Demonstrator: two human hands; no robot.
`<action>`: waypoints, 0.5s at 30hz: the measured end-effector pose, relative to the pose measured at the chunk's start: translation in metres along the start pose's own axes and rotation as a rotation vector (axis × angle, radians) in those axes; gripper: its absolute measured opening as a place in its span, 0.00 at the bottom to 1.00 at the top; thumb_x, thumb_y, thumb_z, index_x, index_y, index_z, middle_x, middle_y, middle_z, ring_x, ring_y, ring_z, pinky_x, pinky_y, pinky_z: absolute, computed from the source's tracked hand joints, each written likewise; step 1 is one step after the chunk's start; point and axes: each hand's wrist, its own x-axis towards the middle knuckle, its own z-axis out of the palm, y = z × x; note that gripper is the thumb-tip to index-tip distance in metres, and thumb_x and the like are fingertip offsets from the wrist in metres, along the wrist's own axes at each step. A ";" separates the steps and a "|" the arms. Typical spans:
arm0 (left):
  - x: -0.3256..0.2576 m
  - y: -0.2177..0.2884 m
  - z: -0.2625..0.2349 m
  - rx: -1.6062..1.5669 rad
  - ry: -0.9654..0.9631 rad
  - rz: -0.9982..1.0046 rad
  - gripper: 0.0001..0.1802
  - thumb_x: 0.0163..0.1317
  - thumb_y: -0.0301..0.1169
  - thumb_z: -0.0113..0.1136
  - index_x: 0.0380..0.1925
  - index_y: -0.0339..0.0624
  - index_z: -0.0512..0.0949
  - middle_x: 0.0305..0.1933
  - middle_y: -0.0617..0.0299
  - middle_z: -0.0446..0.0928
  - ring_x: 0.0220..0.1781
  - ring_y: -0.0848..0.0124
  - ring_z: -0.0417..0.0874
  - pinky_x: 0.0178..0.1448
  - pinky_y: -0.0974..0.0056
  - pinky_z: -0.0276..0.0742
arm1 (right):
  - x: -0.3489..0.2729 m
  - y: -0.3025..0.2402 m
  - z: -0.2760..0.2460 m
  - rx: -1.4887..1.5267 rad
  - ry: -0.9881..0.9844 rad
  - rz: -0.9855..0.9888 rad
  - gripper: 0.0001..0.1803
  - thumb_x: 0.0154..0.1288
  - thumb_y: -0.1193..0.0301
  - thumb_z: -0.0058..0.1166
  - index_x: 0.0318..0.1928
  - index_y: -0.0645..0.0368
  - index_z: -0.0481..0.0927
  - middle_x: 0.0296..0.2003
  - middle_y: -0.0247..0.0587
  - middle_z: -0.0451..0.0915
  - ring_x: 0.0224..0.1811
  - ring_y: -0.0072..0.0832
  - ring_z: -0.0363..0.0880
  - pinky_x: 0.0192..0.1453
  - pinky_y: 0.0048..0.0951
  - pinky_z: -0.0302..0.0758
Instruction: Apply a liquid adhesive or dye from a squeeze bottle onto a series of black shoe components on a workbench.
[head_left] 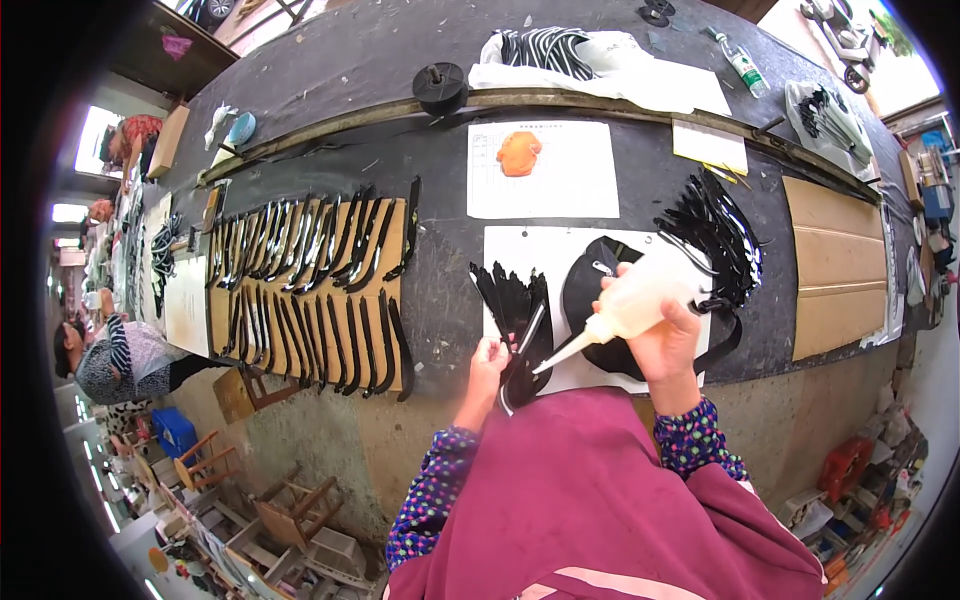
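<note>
My left hand point(488, 362) is closed, fingers pinching a fan of black curved strips point(512, 300) with shiny pale edges. In my right hand point(665, 345) is a whitish, translucent squeeze bottle point(640, 297), tilted so its long pointed nozzle point(565, 352) aims down and left. The nozzle tip lies close to the strips' lower curved ends; whether it touches them I cannot tell. Behind the bottle, a black rounded piece point(578, 285) rests on white paper point(510, 245), partly hidden. A loose heap of black strips point(715, 235) lies just beyond my right hand.
To the left, cardboard point(325, 290) carries two rows of black strips. Bare cardboard point(840, 265) lies at right. Farther back are a printed sheet point(540, 195) with an orange lump point(519, 154), a long rail point(590, 98) and a plastic bottle point(742, 65). A person point(130, 350) sits at far left.
</note>
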 end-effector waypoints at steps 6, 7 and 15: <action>-0.010 -0.011 -0.009 -0.422 -0.026 -0.085 0.05 0.62 0.26 0.44 0.37 0.38 0.63 0.54 0.52 0.66 0.53 0.64 0.71 0.58 0.61 0.66 | 0.021 0.078 -0.035 0.235 -0.070 0.325 0.34 0.47 0.62 0.58 0.54 0.61 0.62 0.52 0.51 0.67 0.52 0.45 0.68 0.54 0.50 0.65; -0.012 -0.008 -0.006 -0.511 -0.031 -0.078 0.06 0.62 0.27 0.44 0.38 0.38 0.63 0.54 0.52 0.66 0.53 0.63 0.71 0.59 0.60 0.66 | 0.025 0.095 -0.048 0.275 -0.081 0.361 0.34 0.47 0.62 0.58 0.54 0.62 0.62 0.53 0.51 0.66 0.52 0.44 0.68 0.55 0.50 0.65; -0.030 -0.015 -0.039 -0.777 0.216 0.043 0.07 0.64 0.32 0.41 0.28 0.44 0.63 0.46 0.50 0.72 0.51 0.58 0.72 0.53 0.56 0.68 | 0.040 0.150 -0.115 0.269 -0.107 0.513 0.34 0.45 0.67 0.59 0.54 0.63 0.62 0.55 0.54 0.64 0.53 0.46 0.67 0.57 0.48 0.63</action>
